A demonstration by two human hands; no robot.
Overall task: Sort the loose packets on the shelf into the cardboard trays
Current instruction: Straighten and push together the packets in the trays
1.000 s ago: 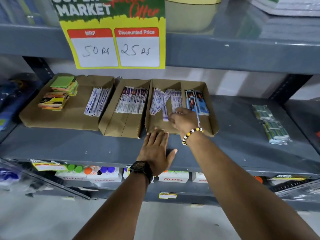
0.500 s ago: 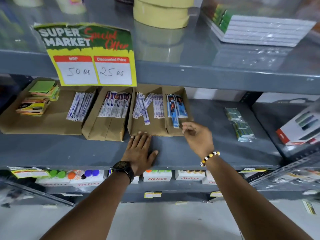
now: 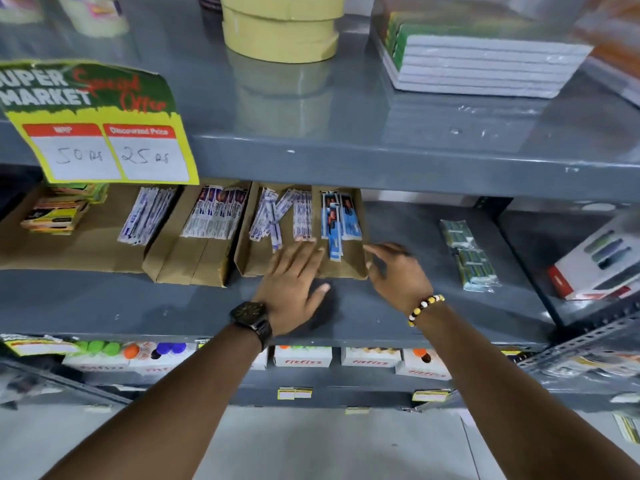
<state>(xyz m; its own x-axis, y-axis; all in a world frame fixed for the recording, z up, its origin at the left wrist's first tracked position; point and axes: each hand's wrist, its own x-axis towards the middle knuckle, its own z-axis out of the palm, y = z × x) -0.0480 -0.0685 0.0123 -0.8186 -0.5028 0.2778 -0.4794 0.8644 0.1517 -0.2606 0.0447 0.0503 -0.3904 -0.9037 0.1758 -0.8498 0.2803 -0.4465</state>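
Observation:
Three cardboard trays stand in a row on the grey middle shelf [image 3: 408, 237]. The right tray [image 3: 349, 266] holds white-and-blue packets [image 3: 301, 216] and blue packets [image 3: 341, 220] in two sections. The middle tray [image 3: 187, 265] holds a row of dark-topped packets [image 3: 216, 213]. The wide left tray [image 3: 69, 251] carries white packets [image 3: 145, 216] and a stack of coloured pads [image 3: 55, 213]. Loose green packets [image 3: 467, 254] lie on the bare shelf to the right. My left hand [image 3: 294, 282] lies flat, fingers over the right tray's front edge. My right hand [image 3: 398, 271] hovers empty by that tray's right corner, fingers apart.
A yellow price sign [image 3: 104, 133] hangs from the upper shelf edge and hides the trays' back left. Tape rolls [image 3: 280, 26] and a stack of notebooks [image 3: 485, 60] sit on the upper shelf. White boxes [image 3: 301, 356] line the lower shelf. A boxed item [image 3: 595, 265] stands far right.
My right hand came out of the right tray and moved to its right corner. My left hand slid forward onto the tray's front edge. The view tilted upward.

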